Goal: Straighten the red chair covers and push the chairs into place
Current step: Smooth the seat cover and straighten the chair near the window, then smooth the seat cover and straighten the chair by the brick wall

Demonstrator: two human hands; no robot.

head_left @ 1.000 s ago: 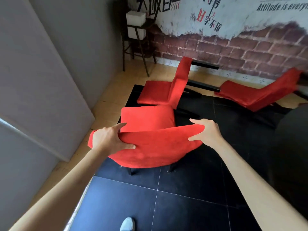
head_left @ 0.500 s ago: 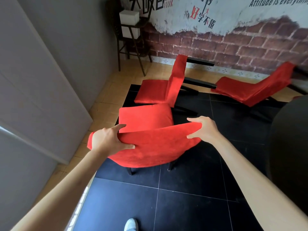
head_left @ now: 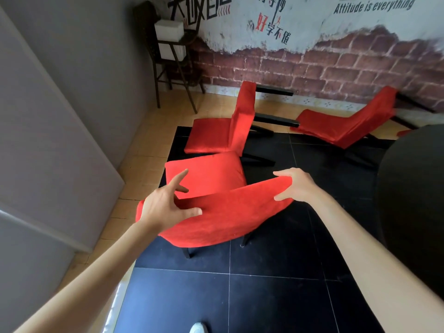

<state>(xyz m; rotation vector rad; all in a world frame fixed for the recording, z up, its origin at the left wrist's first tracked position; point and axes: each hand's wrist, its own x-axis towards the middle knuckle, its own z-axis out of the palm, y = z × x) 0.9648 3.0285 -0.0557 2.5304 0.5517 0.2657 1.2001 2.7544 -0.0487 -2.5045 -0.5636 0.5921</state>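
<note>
Right hand [head_left: 298, 186] gripped the nearest chair [head_left: 216, 212]'s backrest, left hand [head_left: 165, 207] loosened; beyond it, two toppled chairs [head_left: 223, 131] remained.

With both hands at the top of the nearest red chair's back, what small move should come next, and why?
Probably close the left hand again on the top edge of the nearest red chair. Its fingers are spread and look loose, with only the thumb lying on the cover, while the right hand pinches the other corner. With both corners held, the cover can be pulled straight.
</note>
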